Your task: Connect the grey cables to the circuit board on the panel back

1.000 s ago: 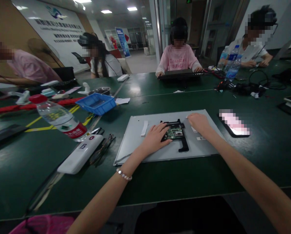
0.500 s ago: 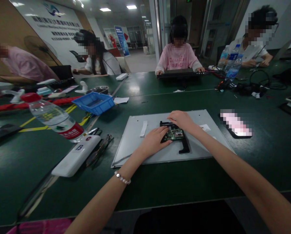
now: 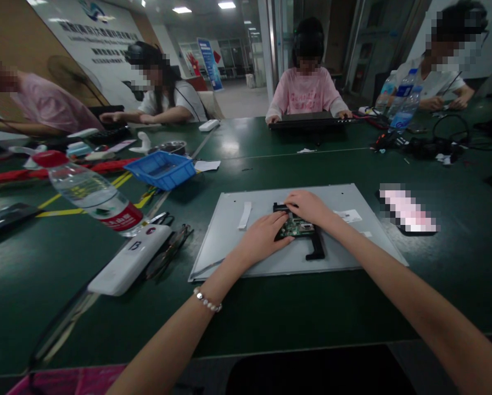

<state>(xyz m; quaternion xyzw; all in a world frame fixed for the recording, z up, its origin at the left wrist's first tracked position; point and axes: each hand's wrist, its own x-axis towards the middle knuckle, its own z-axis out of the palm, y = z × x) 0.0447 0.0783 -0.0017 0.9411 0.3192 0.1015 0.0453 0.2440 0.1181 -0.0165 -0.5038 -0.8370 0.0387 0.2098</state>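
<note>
A green circuit board (image 3: pixel 297 227) sits in a black plastic frame (image 3: pixel 317 247) on a light grey panel (image 3: pixel 229 219). My left hand (image 3: pixel 264 236) grips the board's left side, fingers over the top and thumb along the near edge. At the far edge of the frame, my right hand (image 3: pixel 307 206) is closed, its fingertips pressed together against the frame. Whatever those fingertips may pinch is too small to make out. On the panel, a white strip (image 3: pixel 244 215) lies left of the board, and a white label (image 3: pixel 348 215) shows beyond my right wrist.
A phone (image 3: pixel 411 211) lies right of the panel. To the left are a white power bank (image 3: pixel 130 260), eyeglasses (image 3: pixel 169 252), a tilted water bottle (image 3: pixel 93 192) and a blue bin (image 3: pixel 161 169). Across the green table, a person (image 3: pixel 307 90) handles a dark flat panel; other people sit nearby.
The view has shifted slightly. My left hand keeps its hold on the circuit board, and my right hand stays at the frame's far edge, its fingers a little more bent.
</note>
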